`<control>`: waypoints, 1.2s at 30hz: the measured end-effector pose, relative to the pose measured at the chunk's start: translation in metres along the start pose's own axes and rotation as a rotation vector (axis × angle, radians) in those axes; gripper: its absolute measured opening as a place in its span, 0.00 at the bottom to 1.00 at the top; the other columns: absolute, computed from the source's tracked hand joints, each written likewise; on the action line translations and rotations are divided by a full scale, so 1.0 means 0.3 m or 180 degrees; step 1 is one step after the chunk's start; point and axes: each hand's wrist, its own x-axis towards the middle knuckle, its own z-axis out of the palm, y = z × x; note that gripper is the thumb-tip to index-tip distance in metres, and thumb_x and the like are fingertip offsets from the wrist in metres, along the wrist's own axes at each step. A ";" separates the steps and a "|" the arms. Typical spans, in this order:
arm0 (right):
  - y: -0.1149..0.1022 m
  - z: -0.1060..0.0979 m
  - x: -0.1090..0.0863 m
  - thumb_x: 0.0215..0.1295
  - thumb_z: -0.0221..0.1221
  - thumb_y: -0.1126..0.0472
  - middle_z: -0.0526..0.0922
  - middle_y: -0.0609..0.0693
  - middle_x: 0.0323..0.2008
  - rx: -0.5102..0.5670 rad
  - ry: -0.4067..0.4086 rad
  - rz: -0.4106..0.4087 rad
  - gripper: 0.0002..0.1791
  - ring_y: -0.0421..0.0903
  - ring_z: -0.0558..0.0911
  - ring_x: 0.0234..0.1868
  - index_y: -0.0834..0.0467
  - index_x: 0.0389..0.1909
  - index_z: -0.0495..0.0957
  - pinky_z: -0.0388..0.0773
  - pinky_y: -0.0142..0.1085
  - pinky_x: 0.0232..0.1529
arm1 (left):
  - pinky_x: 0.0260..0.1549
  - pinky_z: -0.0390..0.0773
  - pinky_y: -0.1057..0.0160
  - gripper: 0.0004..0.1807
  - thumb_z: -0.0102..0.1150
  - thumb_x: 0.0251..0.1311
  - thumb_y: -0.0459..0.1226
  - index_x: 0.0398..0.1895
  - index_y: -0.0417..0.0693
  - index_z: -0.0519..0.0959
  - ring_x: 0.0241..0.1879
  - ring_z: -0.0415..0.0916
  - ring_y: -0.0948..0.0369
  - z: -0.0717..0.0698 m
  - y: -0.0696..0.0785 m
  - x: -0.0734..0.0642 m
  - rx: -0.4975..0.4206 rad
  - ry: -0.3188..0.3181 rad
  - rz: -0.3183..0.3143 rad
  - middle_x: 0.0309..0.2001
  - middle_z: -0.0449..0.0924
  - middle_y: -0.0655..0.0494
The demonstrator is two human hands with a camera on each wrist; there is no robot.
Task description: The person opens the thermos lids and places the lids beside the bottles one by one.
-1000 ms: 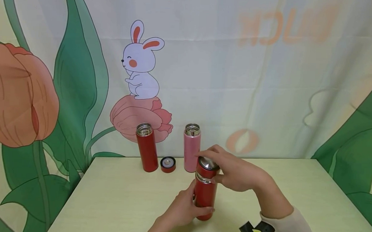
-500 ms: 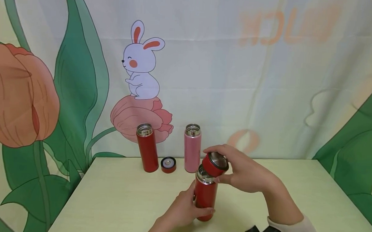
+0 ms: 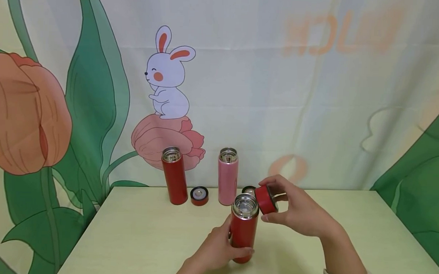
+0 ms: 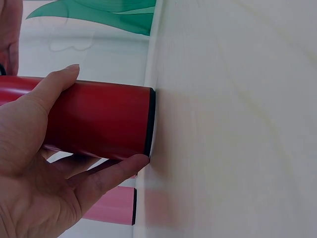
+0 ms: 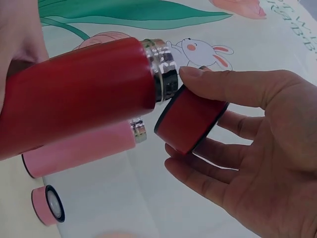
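Observation:
My left hand [image 3: 217,245] grips the lower body of a red thermos bottle [image 3: 243,230], which stands upright on the table with its steel mouth uncovered. In the left wrist view, the thumb lies over the red body [image 4: 104,116] near its black base. Beside the mouth, my right hand [image 3: 297,206] holds a red screw lid [image 3: 265,200], tilted on its side. The right wrist view shows thumb and fingers pinching that lid [image 5: 190,119] close to the bottle's steel neck [image 5: 163,69]; whether they touch is unclear.
At the back of the table [image 3: 147,235] stand an uncovered red thermos [image 3: 175,180] and an uncovered pink thermos [image 3: 227,179]. A red lid [image 3: 199,196] lies upturned between them. Behind the held bottle sits a pink lid [image 5: 47,205]. A printed curtain [image 3: 243,73] hangs behind the table.
My right hand has lifted the red lid off the bottle, moved it right and tipped it sideways. The bottle's mouth now shows. My left hand keeps its grip.

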 end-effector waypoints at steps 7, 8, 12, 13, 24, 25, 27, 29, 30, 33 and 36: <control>0.050 0.027 -0.023 0.55 0.78 0.55 0.82 0.46 0.54 0.0213 0.0022 0.0207 0.36 0.49 0.82 0.56 0.49 0.62 0.70 0.80 0.45 0.59 | 0.63 0.77 0.40 0.51 0.78 0.51 0.57 0.76 0.73 0.58 0.61 0.78 0.56 0.003 0.000 -0.008 0.0026 0.0016 0.0012 0.62 0.81 0.64; 0.057 0.031 -0.026 0.55 0.78 0.55 0.82 0.48 0.54 0.0229 0.0022 0.0216 0.36 0.49 0.82 0.56 0.51 0.62 0.69 0.81 0.44 0.58 | 0.63 0.78 0.40 0.51 0.78 0.51 0.57 0.76 0.73 0.58 0.60 0.78 0.56 0.003 0.000 -0.010 0.0044 0.0023 0.0022 0.61 0.82 0.64; 0.090 0.046 -0.040 0.53 0.78 0.56 0.81 0.51 0.54 0.0299 0.0033 0.0253 0.36 0.50 0.82 0.56 0.53 0.60 0.69 0.81 0.43 0.57 | 0.62 0.78 0.42 0.51 0.78 0.51 0.57 0.76 0.72 0.58 0.60 0.79 0.57 0.006 0.001 -0.012 0.0080 0.0032 0.0027 0.61 0.82 0.64; 0.099 0.050 -0.044 0.53 0.79 0.56 0.81 0.51 0.54 0.0314 0.0038 0.0265 0.36 0.50 0.83 0.56 0.53 0.59 0.69 0.80 0.43 0.58 | 0.62 0.78 0.41 0.51 0.78 0.51 0.57 0.76 0.73 0.58 0.60 0.79 0.57 0.006 0.002 -0.012 0.0076 0.0024 0.0018 0.61 0.82 0.64; 0.196 0.112 -0.060 0.52 0.78 0.59 0.81 0.56 0.53 0.0599 -0.0085 0.0472 0.37 0.51 0.83 0.54 0.56 0.60 0.68 0.82 0.38 0.53 | 0.62 0.78 0.39 0.49 0.79 0.51 0.55 0.74 0.77 0.59 0.61 0.77 0.55 0.004 0.004 -0.008 0.0009 -0.0051 -0.0106 0.63 0.80 0.65; 0.203 0.118 -0.060 0.53 0.78 0.59 0.81 0.56 0.53 0.0590 -0.0095 0.0464 0.37 0.51 0.83 0.54 0.56 0.60 0.68 0.82 0.38 0.53 | 0.62 0.78 0.39 0.49 0.79 0.51 0.55 0.74 0.77 0.59 0.61 0.78 0.55 0.003 0.004 -0.008 0.0014 -0.0049 -0.0096 0.62 0.80 0.65; 0.215 0.129 -0.060 0.52 0.78 0.58 0.81 0.56 0.53 0.0538 -0.0127 0.0446 0.38 0.51 0.83 0.54 0.57 0.61 0.69 0.82 0.38 0.53 | 0.62 0.78 0.39 0.48 0.79 0.52 0.55 0.74 0.77 0.59 0.61 0.78 0.55 0.000 0.005 -0.009 0.0014 -0.0049 -0.0075 0.62 0.80 0.65; 0.225 0.139 -0.060 0.52 0.79 0.59 0.81 0.55 0.52 0.0479 -0.0151 0.0463 0.38 0.51 0.83 0.54 0.58 0.61 0.69 0.82 0.38 0.53 | 0.62 0.78 0.40 0.48 0.78 0.52 0.55 0.73 0.78 0.59 0.61 0.78 0.56 -0.004 0.006 -0.010 0.0031 -0.0040 -0.0042 0.62 0.81 0.66; 0.230 0.143 -0.059 0.51 0.79 0.59 0.81 0.55 0.52 0.0454 -0.0169 0.0479 0.39 0.50 0.83 0.54 0.58 0.61 0.69 0.82 0.38 0.52 | 0.62 0.78 0.40 0.47 0.78 0.52 0.55 0.73 0.78 0.60 0.61 0.78 0.56 -0.005 0.007 -0.010 0.0039 -0.0035 -0.0028 0.62 0.81 0.66; 0.240 0.155 -0.056 0.50 0.79 0.58 0.82 0.54 0.52 0.0364 -0.0231 0.0531 0.40 0.50 0.82 0.54 0.59 0.62 0.70 0.81 0.37 0.51 | 0.62 0.78 0.41 0.47 0.78 0.53 0.54 0.73 0.78 0.60 0.60 0.78 0.56 -0.009 0.009 -0.010 0.0069 -0.0017 0.0003 0.62 0.81 0.65; 0.252 0.167 -0.056 0.49 0.80 0.58 0.82 0.53 0.51 0.0326 -0.0295 0.0603 0.41 0.50 0.82 0.53 0.60 0.62 0.71 0.81 0.37 0.50 | 0.62 0.78 0.41 0.47 0.78 0.53 0.55 0.73 0.78 0.60 0.60 0.78 0.57 -0.009 0.010 -0.014 0.0101 -0.0010 -0.0009 0.61 0.81 0.65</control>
